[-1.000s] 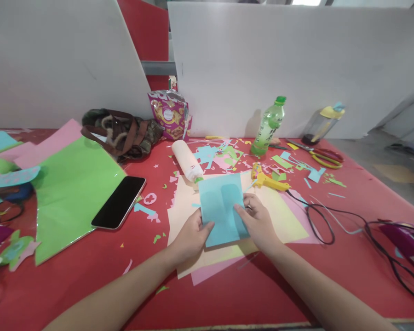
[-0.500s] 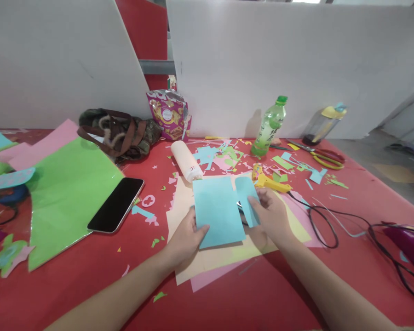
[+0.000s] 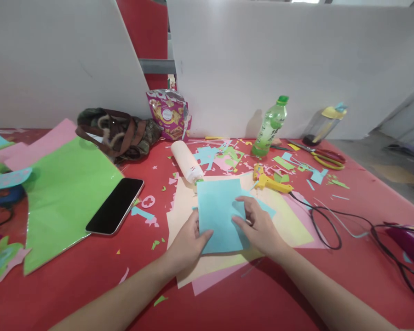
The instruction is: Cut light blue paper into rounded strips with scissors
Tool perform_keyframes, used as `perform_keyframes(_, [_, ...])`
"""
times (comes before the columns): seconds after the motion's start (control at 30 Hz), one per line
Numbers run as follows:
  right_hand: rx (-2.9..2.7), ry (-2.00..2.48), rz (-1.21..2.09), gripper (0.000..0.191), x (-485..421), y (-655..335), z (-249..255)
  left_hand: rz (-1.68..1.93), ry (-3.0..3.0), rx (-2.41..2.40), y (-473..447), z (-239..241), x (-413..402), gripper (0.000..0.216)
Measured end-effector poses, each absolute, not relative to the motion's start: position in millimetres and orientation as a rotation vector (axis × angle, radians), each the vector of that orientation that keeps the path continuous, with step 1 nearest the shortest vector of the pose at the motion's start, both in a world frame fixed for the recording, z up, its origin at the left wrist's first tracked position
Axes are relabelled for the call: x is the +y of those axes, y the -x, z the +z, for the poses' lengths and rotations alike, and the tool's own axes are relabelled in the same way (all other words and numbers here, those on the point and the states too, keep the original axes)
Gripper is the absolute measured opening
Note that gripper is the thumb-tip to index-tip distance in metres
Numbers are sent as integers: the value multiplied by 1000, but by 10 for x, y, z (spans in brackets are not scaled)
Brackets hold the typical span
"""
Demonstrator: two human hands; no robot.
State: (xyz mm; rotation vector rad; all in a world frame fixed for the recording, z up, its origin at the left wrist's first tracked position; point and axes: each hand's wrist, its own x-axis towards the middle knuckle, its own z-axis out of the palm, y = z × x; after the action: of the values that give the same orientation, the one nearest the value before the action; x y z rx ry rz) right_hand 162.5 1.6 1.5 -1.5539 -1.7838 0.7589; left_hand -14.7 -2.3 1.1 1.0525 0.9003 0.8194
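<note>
A light blue paper sheet (image 3: pixel 218 209) is raised over the middle of the table. My left hand (image 3: pixel 188 239) grips its lower left edge, thumb in front and fingers behind. Beside the right edge is my right hand (image 3: pixel 264 230), its thumb and fingers apart and curved around that edge without a visible grip. A smaller light blue paper piece (image 3: pixel 265 207) lies partly hidden behind the sheet and right hand. Beneath are layered paper sheets in cream, yellow (image 3: pixel 293 225) and pink (image 3: pixel 207 282).
Right of the papers lies a yellow glue gun (image 3: pixel 272 184) with a black cord (image 3: pixel 317 208). A white bottle (image 3: pixel 186 161), paper scraps (image 3: pixel 207 155), a green drink bottle (image 3: pixel 269 126) and scissors (image 3: pixel 326 158) stand or lie behind. Leftward are a phone (image 3: pixel 116 206) and green sheets (image 3: pixel 69 197).
My right hand has let go of the smaller blue piece, which now lies on the papers, and moved to the larger sheet's right edge. My left hand still holds that sheet.
</note>
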Motion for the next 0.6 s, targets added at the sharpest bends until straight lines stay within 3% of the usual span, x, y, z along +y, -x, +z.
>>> perform_keyframes(0.6, [-1680,1563,912,27,25,-1646,6,691,-1033,844,199,-4,25,46])
